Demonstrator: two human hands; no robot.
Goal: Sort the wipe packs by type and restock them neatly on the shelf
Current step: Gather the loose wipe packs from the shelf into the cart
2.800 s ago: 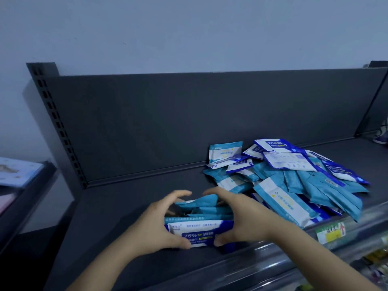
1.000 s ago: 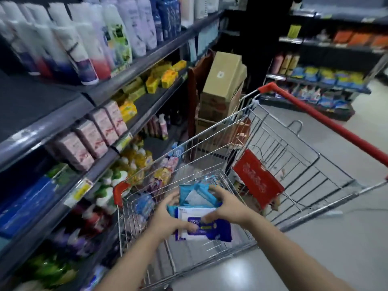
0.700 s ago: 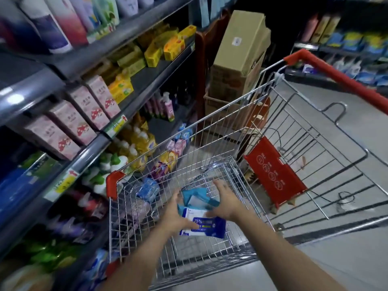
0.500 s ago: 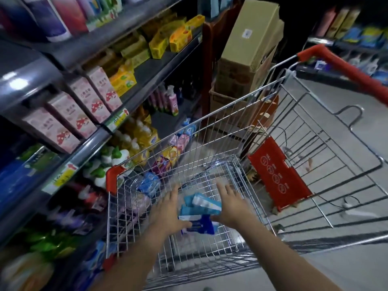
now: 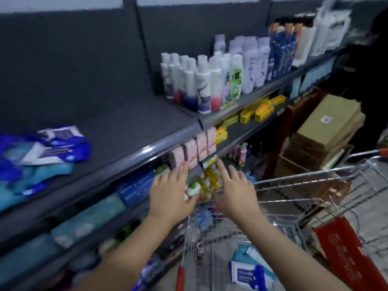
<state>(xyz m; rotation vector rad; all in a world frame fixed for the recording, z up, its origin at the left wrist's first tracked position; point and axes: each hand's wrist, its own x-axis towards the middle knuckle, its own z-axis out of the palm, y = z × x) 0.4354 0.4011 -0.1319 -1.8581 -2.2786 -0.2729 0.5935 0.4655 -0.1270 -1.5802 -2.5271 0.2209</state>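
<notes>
Head view: half a second ago both hands were clamped round a small bundle of wipe packs low inside the trolley; now the left hand [image 5: 170, 198] and the right hand [image 5: 235, 196] are both empty, with fingers straight and spread, lifted to the middle of the frame and apart from each other; the camera has swung back towards the shelving, and that motion smears the picture. The bundle of wipe packs [image 5: 249, 271] lies loose in the trolley [image 5: 294, 181] at the lower right of the frame, a blue-and-white pack against paler teal ones; the larger heap of packs [image 5: 46, 152] sits jumbled on the dark shelf [image 5: 134, 127] at the left edge. Judging from this, one batch has been parked in the trolley, perhaps to split off a type or clear shelf room; the hands look free to return to the heap; sorting seems barely begun. Bottles [image 5: 201, 85] stand in rows at the upper centre; cardboard boxes [image 5: 327, 131] are stacked at the right.
</notes>
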